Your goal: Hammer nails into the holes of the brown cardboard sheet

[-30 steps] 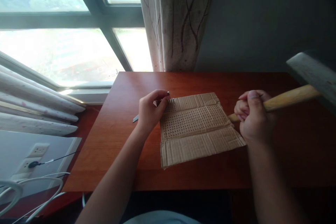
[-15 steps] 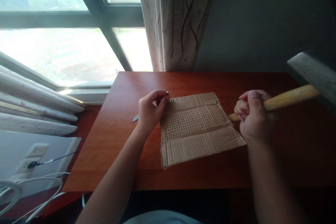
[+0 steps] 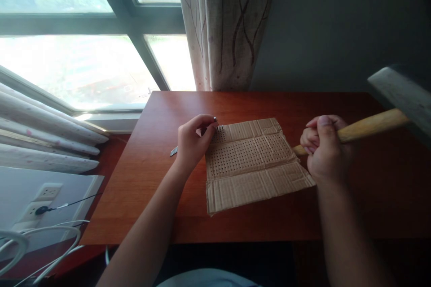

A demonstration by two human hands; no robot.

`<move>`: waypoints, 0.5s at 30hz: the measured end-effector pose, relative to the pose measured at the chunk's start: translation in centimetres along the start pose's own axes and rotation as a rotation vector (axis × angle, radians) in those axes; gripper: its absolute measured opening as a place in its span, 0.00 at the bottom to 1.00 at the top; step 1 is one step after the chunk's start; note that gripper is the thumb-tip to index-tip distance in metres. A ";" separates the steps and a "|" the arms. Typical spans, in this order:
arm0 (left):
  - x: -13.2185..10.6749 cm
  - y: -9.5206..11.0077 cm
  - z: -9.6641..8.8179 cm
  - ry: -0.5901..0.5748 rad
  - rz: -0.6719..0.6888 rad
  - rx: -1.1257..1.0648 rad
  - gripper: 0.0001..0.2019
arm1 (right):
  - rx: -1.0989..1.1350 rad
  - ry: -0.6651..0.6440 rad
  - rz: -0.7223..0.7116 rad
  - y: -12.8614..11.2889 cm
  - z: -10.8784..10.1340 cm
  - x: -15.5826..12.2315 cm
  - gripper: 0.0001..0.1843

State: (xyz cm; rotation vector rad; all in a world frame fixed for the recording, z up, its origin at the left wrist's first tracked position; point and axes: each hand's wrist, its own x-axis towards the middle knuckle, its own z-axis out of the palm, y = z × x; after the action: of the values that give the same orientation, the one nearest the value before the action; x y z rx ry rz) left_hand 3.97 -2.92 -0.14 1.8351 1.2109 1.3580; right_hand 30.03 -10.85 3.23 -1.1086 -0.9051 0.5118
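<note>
A flat piece of cardboard [image 3: 256,168] full of small holes lies on the reddish wooden table [image 3: 151,179]. My left hand [image 3: 193,143] pinches a small nail [image 3: 214,120] upright at the cardboard's far left corner. Beside that corner, several more nails [image 3: 174,151] poke out from behind the hand. My right hand [image 3: 325,150] is wrapped round the wooden handle of a hammer [image 3: 370,126], just right of the cardboard. The grey hammer head [image 3: 400,96] hangs raised at the right edge of view.
A window [image 3: 84,45] and a patterned curtain [image 3: 225,27] stand behind the table. At the lower left are a wall socket [image 3: 43,197] with a plugged black lead and white cables [image 3: 40,242]. The table's near edge runs across the bottom.
</note>
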 end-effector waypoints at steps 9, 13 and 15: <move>0.0 0.4 0.0 -0.008 0.016 0.042 0.05 | -0.010 0.000 0.000 0.1 -0.2 -0.1 0.15; -0.2 0.5 0.1 0.010 0.032 0.078 0.04 | -0.026 -0.001 0.014 -0.1 -0.1 -0.1 0.15; -0.3 0.4 0.2 0.023 0.034 0.095 0.04 | -0.029 -0.006 0.017 -0.2 0.0 -0.2 0.16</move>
State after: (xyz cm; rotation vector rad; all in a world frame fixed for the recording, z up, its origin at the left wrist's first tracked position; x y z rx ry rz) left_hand 4.24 -3.39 0.00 1.9181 1.2809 1.3656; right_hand 29.95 -11.04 3.34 -1.1418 -0.9114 0.5174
